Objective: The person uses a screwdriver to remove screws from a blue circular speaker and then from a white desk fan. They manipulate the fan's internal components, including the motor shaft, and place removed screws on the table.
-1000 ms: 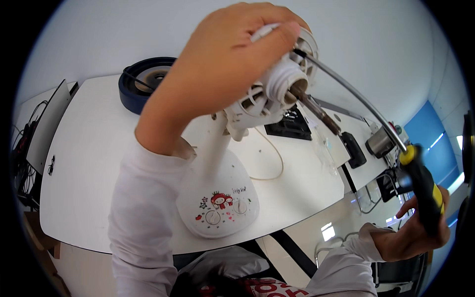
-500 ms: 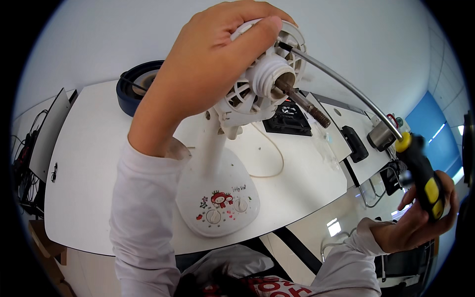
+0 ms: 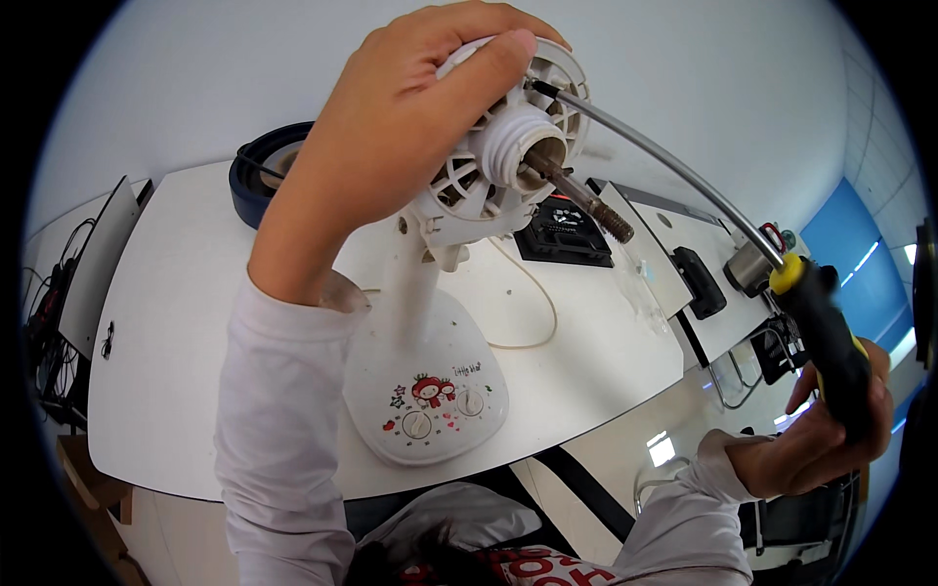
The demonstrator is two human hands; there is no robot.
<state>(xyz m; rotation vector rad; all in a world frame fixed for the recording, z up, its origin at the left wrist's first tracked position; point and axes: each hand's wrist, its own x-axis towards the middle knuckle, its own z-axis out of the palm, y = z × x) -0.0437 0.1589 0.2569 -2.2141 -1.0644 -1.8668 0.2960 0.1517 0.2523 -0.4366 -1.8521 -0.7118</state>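
A white electric fan (image 3: 425, 283) without its blades or cage stands on the table, its threaded metal shaft (image 3: 591, 202) pointing out toward the lower right. My left hand (image 3: 410, 117) is closed around the top of the fan's motor housing (image 3: 508, 210), the thumb lying along the rim. In my right hand (image 3: 831, 430) is a long screwdriver (image 3: 674, 161), gripped by its black and yellow handle. The dark tip meets the front rim of the housing close to my left thumb; any screw under it is too small to make out.
The white table (image 3: 215, 410) carries a dark blue round item (image 3: 252, 200) at the back left and an open black tool case (image 3: 565, 234) behind the fan. A pale cord (image 3: 547, 313) curves beside the base. Farther right, a second table (image 3: 728, 327) holds a metal cylinder (image 3: 747, 269).
The motor housing has shifted slightly left, with my left hand still on it. The screwdriver's tip has moved along with it, and its handle has turned in my right hand.
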